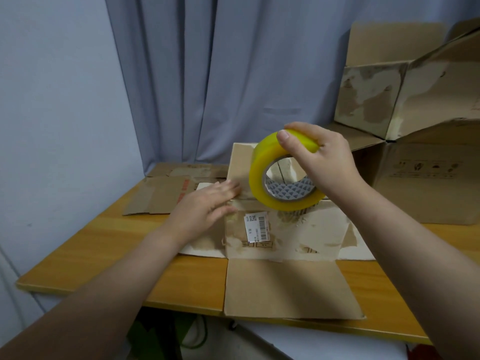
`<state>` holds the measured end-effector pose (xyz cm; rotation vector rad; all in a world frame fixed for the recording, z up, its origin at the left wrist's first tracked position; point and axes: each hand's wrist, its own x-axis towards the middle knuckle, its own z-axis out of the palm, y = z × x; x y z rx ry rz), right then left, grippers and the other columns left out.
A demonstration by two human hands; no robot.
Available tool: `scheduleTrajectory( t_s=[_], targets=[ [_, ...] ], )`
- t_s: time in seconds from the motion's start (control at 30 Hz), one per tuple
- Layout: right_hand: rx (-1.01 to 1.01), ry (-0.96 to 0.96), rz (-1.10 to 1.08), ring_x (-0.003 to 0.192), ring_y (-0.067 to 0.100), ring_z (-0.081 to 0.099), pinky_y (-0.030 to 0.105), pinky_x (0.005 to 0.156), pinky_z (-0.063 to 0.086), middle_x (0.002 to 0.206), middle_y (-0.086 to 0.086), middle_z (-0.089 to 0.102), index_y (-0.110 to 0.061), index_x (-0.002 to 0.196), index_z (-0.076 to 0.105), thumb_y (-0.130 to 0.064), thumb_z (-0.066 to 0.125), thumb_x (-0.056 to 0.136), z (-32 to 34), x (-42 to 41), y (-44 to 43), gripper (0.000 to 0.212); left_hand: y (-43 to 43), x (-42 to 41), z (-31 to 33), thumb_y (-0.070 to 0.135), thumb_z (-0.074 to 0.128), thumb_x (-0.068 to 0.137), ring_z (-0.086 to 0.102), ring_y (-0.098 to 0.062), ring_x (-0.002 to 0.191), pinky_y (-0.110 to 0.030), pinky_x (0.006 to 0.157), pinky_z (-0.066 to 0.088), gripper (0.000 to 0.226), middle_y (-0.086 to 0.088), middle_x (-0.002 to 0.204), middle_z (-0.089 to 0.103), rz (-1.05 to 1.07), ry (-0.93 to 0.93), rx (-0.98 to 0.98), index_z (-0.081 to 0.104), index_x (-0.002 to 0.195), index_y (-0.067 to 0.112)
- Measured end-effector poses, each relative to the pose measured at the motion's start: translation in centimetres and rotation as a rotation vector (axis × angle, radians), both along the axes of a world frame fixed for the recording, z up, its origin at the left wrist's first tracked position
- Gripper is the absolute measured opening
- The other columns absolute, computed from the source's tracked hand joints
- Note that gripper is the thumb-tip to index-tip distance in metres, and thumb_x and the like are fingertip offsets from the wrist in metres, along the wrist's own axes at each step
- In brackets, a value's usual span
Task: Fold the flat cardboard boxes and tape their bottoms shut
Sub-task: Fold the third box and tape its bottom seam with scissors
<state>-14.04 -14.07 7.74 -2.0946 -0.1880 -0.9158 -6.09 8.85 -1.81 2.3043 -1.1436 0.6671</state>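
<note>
yellow tape in right grip

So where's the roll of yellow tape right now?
The yellow tape roll is right of centre in the head view, gripped by the right hand just above the cardboard box.

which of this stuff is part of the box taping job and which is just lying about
Job in hand: yellow tape roll, gripped by right hand; cardboard box under it, left hand pressing flat on it; flat cardboard behind, not yet folded.
Lying about: stacked boxes at the right; curtain; wooden table, only bearing the work.
</note>
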Motion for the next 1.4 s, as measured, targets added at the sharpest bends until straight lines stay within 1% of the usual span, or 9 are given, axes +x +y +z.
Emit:
scheduleTrajectory(
  t_s=[0.13,0.27,0.37,0.53,0.73,0.9,1.13,1.27,1.4],
  targets=[
    [-0.022,0.003,0.012,0.102,0.01,0.061,0.034,0.093,0.049,0.104,-0.01,0.068,-0.029,0.112,0.069,-0.064,0.055,0.078,0.1,-0.1,0.3,0.051,-0.4,-0.5,0.5,0.041,0.045,0.093,0.035,0.008,0.125,-0.002,0.105,0.02,0.044,0.011,0.134,0.049,0.037,-0.044,0.005,0.06,0.127,0.018],
    [0.186,0.042,0.191,0.107,-0.001,0.06,0.025,0.094,0.048,0.111,-0.013,0.067,-0.024,0.118,0.067,-0.05,0.052,0.092,-0.2,-0.4,-0.6,0.04,-0.9,-1.5,0.4,0.038,0.04,0.094,0.055,-0.016,0.121,-0.029,0.106,0.034,0.047,-0.005,0.131,0.059,0.112,-0.169,0.161,0.062,0.124,0.01],
    [0.282,0.044,0.217,0.092,-0.006,0.061,0.017,0.08,0.047,0.103,-0.014,0.067,-0.018,0.12,0.067,-0.035,0.055,0.095,-0.4,0.0,-0.9,0.032,-1.8,-2.2,0.0,0.04,0.041,0.091,0.061,-0.022,0.114,-0.039,0.101,0.043,0.05,-0.008,0.126,0.063,0.196,-0.142,0.157,0.064,0.122,0.008],
    [-0.049,0.081,0.156,0.101,-0.001,0.062,0.026,0.095,0.048,0.105,-0.013,0.069,-0.026,0.111,0.071,-0.038,0.059,0.092,1.8,-0.6,-1.6,0.026,-2.1,-2.6,-0.4,0.041,0.044,0.09,0.058,-0.02,0.118,-0.036,0.103,0.038,0.048,-0.005,0.127,0.062,0.203,-0.069,0.065,0.063,0.123,0.012],
    [-0.658,0.235,-0.196,0.085,0.008,0.051,0.032,0.072,0.048,0.098,-0.008,0.056,-0.032,0.122,0.064,-0.051,0.051,0.089,3.5,-4.0,-8.0,0.04,-2.8,-2.9,-0.1,0.029,0.06,0.091,0.046,-0.009,0.129,-0.025,0.11,0.026,0.043,0.004,0.135,0.054,0.21,-0.038,0.004,0.055,0.132,0.019],
    [-0.709,0.172,-0.191,0.084,0.006,0.043,0.025,0.066,0.033,0.097,-0.009,0.05,-0.032,0.124,0.062,-0.05,0.051,0.091,3.1,-4.2,-7.7,0.04,-3.3,-3.2,0.6,0.031,0.056,0.093,0.037,-0.016,0.137,-0.023,0.112,0.015,0.045,0.004,0.143,0.046,0.269,-0.007,0.073,0.05,0.137,0.023],
    [-0.91,0.172,-0.246,0.096,0.018,0.057,0.027,0.064,0.038,0.11,-0.002,0.062,-0.037,0.122,0.063,-0.057,0.047,0.088,3.4,-3.1,-5.9,0.042,-9.2,-5.0,1.4,0.034,0.044,0.1,0.02,-0.014,0.144,-0.024,0.114,0.008,0.052,0.001,0.156,0.026,0.299,-0.066,0.207,0.031,0.148,0.02],
    [-1.053,0.115,-0.285,0.1,0.021,0.057,0.029,0.066,0.039,0.107,0.0,0.06,-0.036,0.125,0.06,-0.065,0.043,0.086,3.0,-2.3,-5.1,0.052,-11.0,-4.7,0.5,0.011,0.058,0.092,0.044,-0.017,0.133,-0.028,0.11,0.028,0.049,-0.005,0.143,0.048,0.268,-0.094,0.181,0.047,0.139,0.015],
    [-1.057,0.142,-0.169,0.11,0.023,0.052,0.033,0.073,0.041,0.123,0.001,0.05,-0.031,0.136,0.041,-0.073,0.053,0.075,3.2,-2.9,-5.5,0.075,-8.3,-3.4,0.1,0.008,0.065,0.082,0.066,-0.022,0.106,-0.036,0.091,0.049,0.034,-0.008,0.115,0.069,0.189,-0.178,0.112,0.067,0.116,0.01]
  ],
)
